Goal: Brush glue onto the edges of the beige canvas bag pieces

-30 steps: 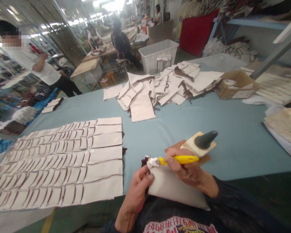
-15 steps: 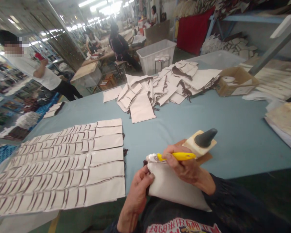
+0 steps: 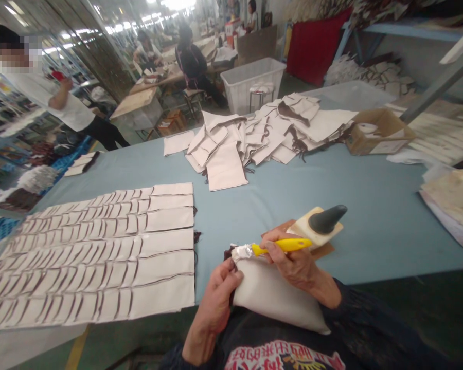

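My left hand (image 3: 216, 300) is closed on the left edge of a white cloth pouch (image 3: 272, 295) that lies over my lap at the table's near edge. My right hand (image 3: 293, 262) grips a yellow-handled brush (image 3: 280, 246). The brush's white bristles rest on the pouch's top end. Just behind my right hand stands a glue bottle (image 3: 318, 226) with a dark cone cap, on a brown board.
Several rows of overlapped white pouches (image 3: 96, 257) cover the blue table (image 3: 293, 190) at left. A loose heap of pouches (image 3: 262, 136) and a cardboard box (image 3: 378, 133) lie at the far edge. Stacked material (image 3: 451, 198) sits at right. People work beyond the table.
The brush and my hands have barely shifted on the pouch's top end. The view has swung slightly.
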`<state>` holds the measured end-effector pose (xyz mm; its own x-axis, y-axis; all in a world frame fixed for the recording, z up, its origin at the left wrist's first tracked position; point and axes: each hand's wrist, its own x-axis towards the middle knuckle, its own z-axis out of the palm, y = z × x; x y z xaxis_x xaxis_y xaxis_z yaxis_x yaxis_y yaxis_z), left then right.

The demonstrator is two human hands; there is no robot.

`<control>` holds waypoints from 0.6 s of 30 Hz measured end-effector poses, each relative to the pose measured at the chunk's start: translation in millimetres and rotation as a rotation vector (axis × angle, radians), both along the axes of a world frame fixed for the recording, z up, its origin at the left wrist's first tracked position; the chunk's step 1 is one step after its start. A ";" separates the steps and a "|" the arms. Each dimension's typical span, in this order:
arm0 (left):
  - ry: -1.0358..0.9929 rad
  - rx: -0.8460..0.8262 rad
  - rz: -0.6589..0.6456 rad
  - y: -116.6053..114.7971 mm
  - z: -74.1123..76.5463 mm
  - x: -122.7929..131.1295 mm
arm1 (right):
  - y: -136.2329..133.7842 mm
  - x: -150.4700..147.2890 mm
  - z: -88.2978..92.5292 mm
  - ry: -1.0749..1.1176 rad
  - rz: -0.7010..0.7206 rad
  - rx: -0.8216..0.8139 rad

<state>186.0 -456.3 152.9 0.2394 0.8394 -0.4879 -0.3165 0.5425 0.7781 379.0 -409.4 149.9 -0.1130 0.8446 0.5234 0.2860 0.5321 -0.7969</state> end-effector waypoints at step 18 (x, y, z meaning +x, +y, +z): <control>-0.010 -0.015 0.214 -2.1 -13.6 2.6 | -21.7 21.0 17.5 -0.327 0.130 0.384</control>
